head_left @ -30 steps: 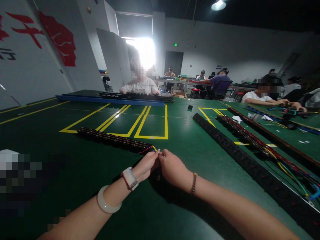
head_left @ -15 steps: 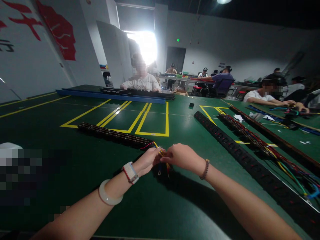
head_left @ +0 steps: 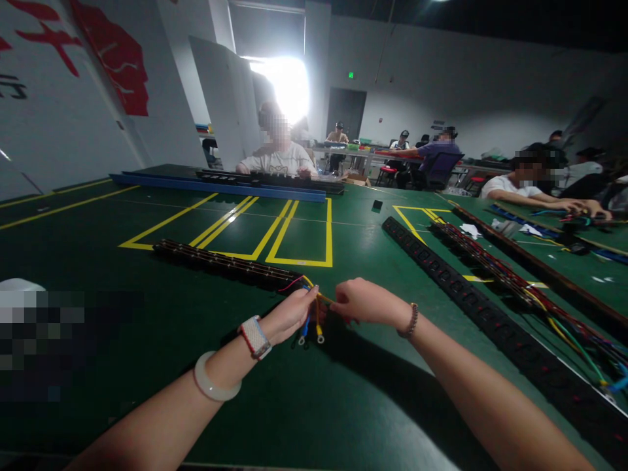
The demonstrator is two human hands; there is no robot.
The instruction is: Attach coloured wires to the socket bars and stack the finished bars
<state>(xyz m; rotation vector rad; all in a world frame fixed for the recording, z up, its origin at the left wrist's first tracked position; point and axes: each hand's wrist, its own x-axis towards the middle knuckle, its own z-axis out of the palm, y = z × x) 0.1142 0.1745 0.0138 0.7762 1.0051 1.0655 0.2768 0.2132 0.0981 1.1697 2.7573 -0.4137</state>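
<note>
Your left hand grips wires at end of strip, your right hand pinches a yellow wire (lugs dangling just below), table underneath.

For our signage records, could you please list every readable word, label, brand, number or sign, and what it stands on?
"千", probably: stylised red character on the left wall.
"行", apparently: dark character beneath it, cut by the picture's edge.
Red fragment left of these: cut off, unreadable.
Green sign on the back wall: too small to read.
Dark plates there: also too small.
</note>
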